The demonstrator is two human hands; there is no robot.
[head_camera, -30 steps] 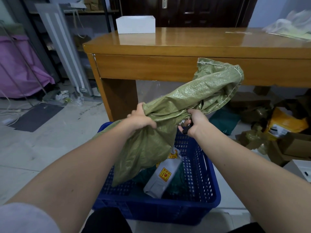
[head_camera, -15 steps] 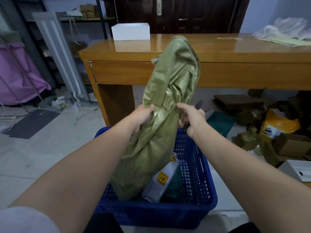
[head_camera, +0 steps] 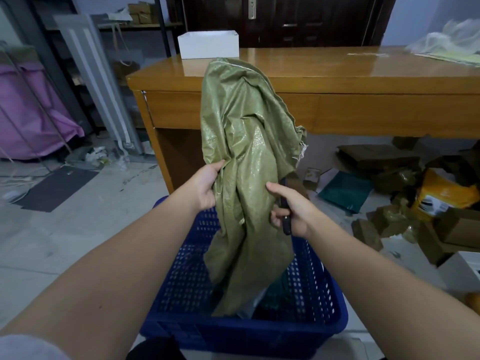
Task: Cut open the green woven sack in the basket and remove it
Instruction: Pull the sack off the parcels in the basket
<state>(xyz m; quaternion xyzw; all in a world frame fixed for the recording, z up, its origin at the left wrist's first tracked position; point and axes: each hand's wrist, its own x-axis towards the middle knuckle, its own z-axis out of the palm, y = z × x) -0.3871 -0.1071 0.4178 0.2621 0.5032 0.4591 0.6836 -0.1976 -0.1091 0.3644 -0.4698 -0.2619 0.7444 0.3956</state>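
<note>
The green woven sack [head_camera: 246, 157] hangs limp and upright above the blue plastic basket [head_camera: 317, 289], its lower end still dipping inside. My left hand [head_camera: 205, 185] grips the sack's left edge at mid height. My right hand [head_camera: 291, 206] pinches the sack's right side with the thumb while its fingers also hold a black-handled cutter [head_camera: 285, 222]. A white parcel and a dark green bag lie in the basket, mostly hidden behind the sack.
A wooden table [head_camera: 337, 74] stands just behind the basket with a white box [head_camera: 207, 44] on its corner. Cardboard boxes, brown packets and a yellow parcel [head_camera: 441, 196] litter the floor to the right. A purple cover [head_camera: 31, 120] and grey panels stand at the left.
The sack has been swung from a slant to the right into an upright hang and lifted higher out of the basket. Both hands rose slightly and kept their grip.
</note>
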